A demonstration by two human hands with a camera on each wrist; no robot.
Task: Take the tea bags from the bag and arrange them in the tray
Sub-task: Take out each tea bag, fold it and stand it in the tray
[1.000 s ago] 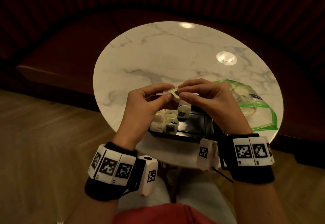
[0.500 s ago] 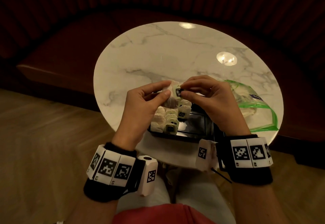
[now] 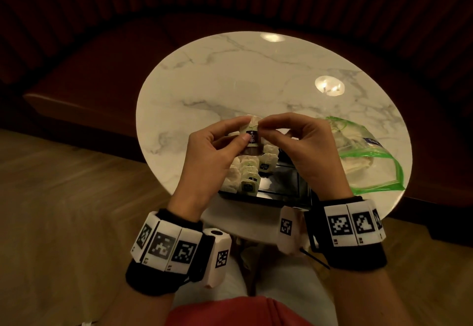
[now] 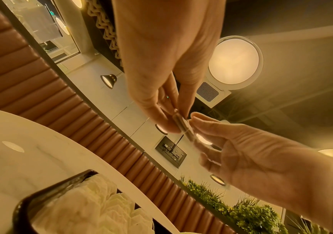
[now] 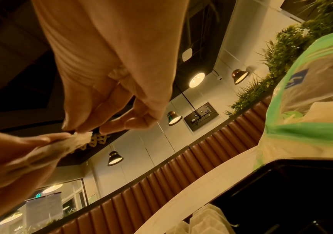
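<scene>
I hold one white tea bag [image 3: 252, 135] with a dark tag above the tray, between both hands. My left hand [image 3: 244, 131] pinches its left side with thumb and forefinger. My right hand [image 3: 263, 128] pinches its top right corner. The left wrist view shows the tea bag [image 4: 183, 125] edge-on between the fingertips; the right wrist view shows it [image 5: 79, 139] crumpled. The black tray [image 3: 281, 190] lies at the table's near edge, with several tea bags [image 3: 245, 174] standing in rows in its left part. The clear plastic bag [image 3: 371, 156] with green edges lies to its right, holding more tea bags.
The round marble table [image 3: 256, 74] carries the tray and the bag. A brown padded bench [image 3: 89, 69] curves round its far side. Wooden floor [image 3: 64, 210] lies to the left. The tray's right part [image 5: 281, 182] is dark and bare.
The tea bag has been turned upright so its dark tag faces me. Both hands have shifted their pinch on it and stayed above the tray.
</scene>
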